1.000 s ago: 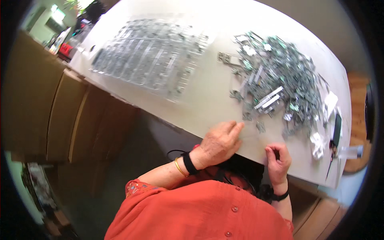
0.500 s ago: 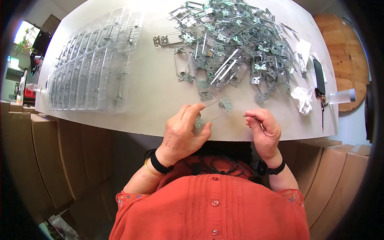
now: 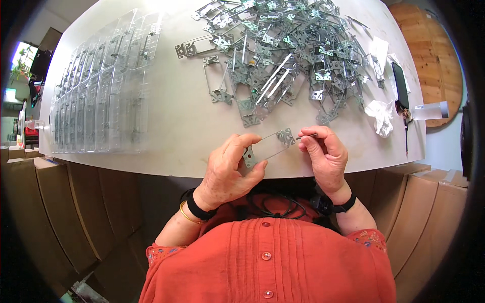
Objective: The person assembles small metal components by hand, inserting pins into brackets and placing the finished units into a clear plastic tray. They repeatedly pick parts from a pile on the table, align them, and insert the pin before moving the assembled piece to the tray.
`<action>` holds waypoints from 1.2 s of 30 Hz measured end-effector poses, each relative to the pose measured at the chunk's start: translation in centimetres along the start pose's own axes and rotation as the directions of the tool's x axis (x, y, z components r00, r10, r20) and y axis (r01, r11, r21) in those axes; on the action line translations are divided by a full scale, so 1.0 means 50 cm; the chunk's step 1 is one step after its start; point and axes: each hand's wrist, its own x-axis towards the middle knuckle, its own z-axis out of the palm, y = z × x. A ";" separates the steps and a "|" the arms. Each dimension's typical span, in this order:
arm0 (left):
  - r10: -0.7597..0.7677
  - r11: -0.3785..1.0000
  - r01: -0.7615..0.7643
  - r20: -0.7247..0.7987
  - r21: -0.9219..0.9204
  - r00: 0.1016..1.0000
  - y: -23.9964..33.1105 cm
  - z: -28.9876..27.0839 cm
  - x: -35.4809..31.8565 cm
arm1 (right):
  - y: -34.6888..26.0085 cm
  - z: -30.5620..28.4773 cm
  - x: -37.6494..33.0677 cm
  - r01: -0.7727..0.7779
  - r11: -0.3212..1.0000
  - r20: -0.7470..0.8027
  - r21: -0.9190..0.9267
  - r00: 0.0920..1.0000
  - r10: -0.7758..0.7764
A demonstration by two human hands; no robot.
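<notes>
Where the near edge of the white table [image 3: 166, 136] meets the person's body, one item is in hand: a thin metal frame [image 3: 268, 146], rectangular, open in the middle, with perforated tabs at both ends.

Left hand [image 3: 230, 169]: closed on the frame's lower-left tab, thumb and fingers pinching it.
Right hand [image 3: 326, 154]: curled shut on a small slim metal pin [image 3: 304, 136], whose tip meets the frame's upper-right tab.
Position: the frame spans the gap between the two hands, tilted, raised just over the table edge.

Stock on table: a large tangled heap of like metal frames [image 3: 283, 55] beyond the hands; rows of clear plastic trays [image 3: 101, 91] to the left, well apart; crumpled white wrapping [image 3: 381, 113], a dark flat phone [image 3: 400, 86] and scissors [image 3: 405, 126] at far right.

Surroundings: cardboard boxes [image 3: 55, 212] below the table.
</notes>
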 end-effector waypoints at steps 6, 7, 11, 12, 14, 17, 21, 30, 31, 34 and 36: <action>0.077 0.997 -0.077 -0.002 0.000 0.997 -0.007 -0.002 -0.001 | 0.002 0.005 0.004 0.041 0.999 -0.031 0.020 0.999 -0.041; 0.083 0.997 -0.083 0.003 -0.007 0.997 -0.008 -0.002 -0.001 | 0.002 0.005 0.004 0.045 0.999 -0.031 0.025 0.999 -0.044; 0.103 0.994 -0.103 0.017 -0.023 0.995 -0.008 -0.005 -0.002 | 0.004 0.014 0.007 0.068 0.996 -0.026 0.065 0.997 -0.066; 0.108 0.994 -0.107 0.020 -0.027 0.994 -0.008 -0.005 -0.002 | 0.006 0.015 0.007 0.075 0.994 -0.025 0.078 0.997 -0.073; 0.112 0.993 -0.111 0.017 -0.034 0.994 -0.011 -0.003 -0.004 | 0.011 0.017 0.010 0.090 0.995 0.000 0.047 0.996 -0.091; 0.105 0.994 -0.104 0.023 -0.033 0.994 -0.010 -0.005 -0.005 | 0.017 0.019 0.009 0.104 0.994 0.009 0.019 0.995 -0.104; 0.136 0.990 -0.135 0.007 -0.045 0.991 -0.012 -0.002 -0.002 | 0.017 0.020 0.011 0.116 0.992 0.000 -0.043 0.993 -0.116; 0.136 0.990 -0.135 0.008 -0.044 0.991 -0.012 -0.005 -0.002 | 0.012 0.019 0.010 0.124 0.980 0.006 -0.153 0.992 -0.124; 0.141 0.989 -0.141 0.002 -0.048 0.990 -0.013 -0.004 -0.001 | 0.010 0.018 0.011 0.145 0.972 0.012 -0.185 0.989 -0.145; 0.149 0.988 -0.149 -0.011 -0.049 0.989 -0.014 -0.002 -0.003 | 0.002 0.020 0.015 0.192 0.949 0.029 -0.252 0.981 -0.190; 0.152 0.987 -0.152 -0.008 -0.049 0.988 -0.016 -0.003 -0.002 | -0.002 0.022 0.017 0.199 0.942 0.030 -0.272 0.980 -0.198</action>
